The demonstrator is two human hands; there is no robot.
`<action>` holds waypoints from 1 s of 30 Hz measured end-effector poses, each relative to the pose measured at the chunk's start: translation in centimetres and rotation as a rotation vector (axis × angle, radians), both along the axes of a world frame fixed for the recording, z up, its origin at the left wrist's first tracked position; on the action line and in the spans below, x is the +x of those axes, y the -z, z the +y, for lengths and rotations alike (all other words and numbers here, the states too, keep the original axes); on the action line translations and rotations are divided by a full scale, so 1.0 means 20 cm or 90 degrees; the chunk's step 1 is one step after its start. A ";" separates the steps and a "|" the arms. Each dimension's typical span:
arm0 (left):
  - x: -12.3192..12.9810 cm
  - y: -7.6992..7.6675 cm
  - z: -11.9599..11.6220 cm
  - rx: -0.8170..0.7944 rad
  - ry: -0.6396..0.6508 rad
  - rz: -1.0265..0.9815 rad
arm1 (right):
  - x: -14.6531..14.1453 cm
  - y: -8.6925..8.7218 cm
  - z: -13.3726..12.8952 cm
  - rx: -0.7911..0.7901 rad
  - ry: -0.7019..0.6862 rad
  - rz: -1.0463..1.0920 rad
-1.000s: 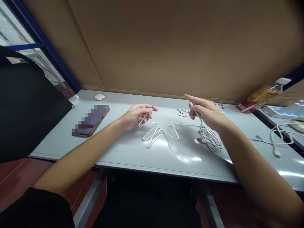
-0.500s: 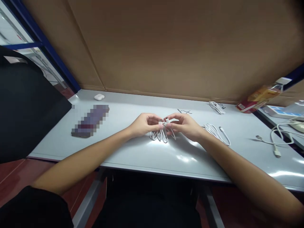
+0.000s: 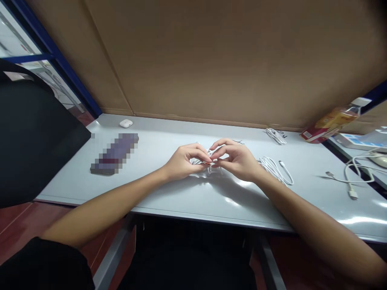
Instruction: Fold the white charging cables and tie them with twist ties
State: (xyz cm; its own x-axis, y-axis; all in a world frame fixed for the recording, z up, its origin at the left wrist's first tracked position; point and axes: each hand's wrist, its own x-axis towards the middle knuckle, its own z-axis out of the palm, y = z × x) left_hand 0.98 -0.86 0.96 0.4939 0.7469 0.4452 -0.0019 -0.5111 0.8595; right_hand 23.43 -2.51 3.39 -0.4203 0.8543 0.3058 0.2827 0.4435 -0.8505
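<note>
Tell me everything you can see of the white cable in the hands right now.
The white cable is thin, with a smooth sheath that looks like plastic. It is gathered into a small, loose bundle of loops held between the left hand and the right hand, whose fingers meet over it and hide most of it. Its ends cannot be made out. The bundle sits just above the grey table; whether it touches cannot be told.

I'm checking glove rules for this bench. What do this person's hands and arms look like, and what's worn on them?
The left hand and right hand are bare, with no gloves, and no watch or bracelet shows on either wrist. A black sleeve covers the left upper arm.
</note>
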 end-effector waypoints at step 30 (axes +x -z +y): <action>-0.08 0.06 0.14 -0.118 -0.196 0.186 | 0.14 -0.01 0.12 -0.141 0.111 -0.318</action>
